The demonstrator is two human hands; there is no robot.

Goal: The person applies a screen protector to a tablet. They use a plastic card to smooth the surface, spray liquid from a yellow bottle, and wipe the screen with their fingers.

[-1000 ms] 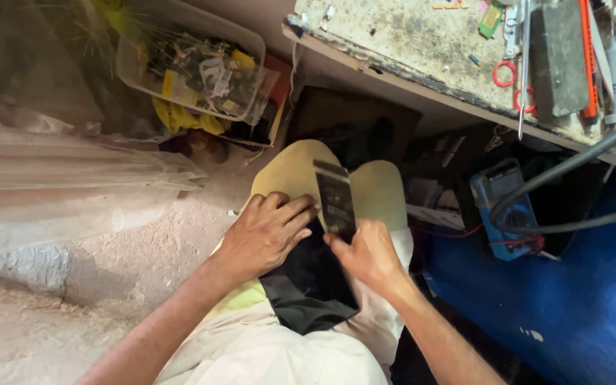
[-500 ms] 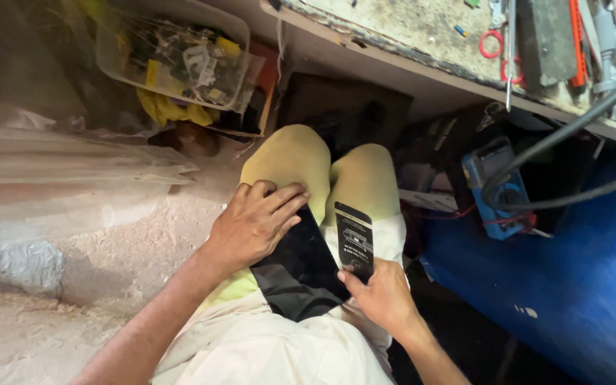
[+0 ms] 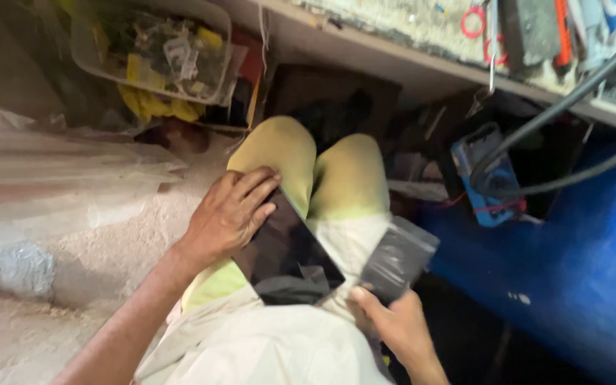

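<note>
Tablet (image 3: 290, 253), a dark glossy slab, lies flat on the person's lap across the left thigh, its long axis running from about ten o'clock near the knee down to four o'clock toward the waist. Left hand (image 3: 231, 214) rests on its upper-left corner at ten o'clock, palm down, fingers spread and loosely curled over the edge, pressing rather than clamping. Right hand (image 3: 393, 324) sits at four o'clock from the tablet, just beside its lower corner, thumb and fingers pinched on a small clear plastic pouch (image 3: 398, 258) that tilts up toward one o'clock. The pouch stands just beside the tablet's right edge, apart from it. The left hand is the nearer one, already touching. Farther out, a blue meter (image 3: 485, 178) hangs at two o'clock under the workbench (image 3: 422, 32), and a clear parts bin (image 3: 152, 50) sits at eleven o'clock.
</note>
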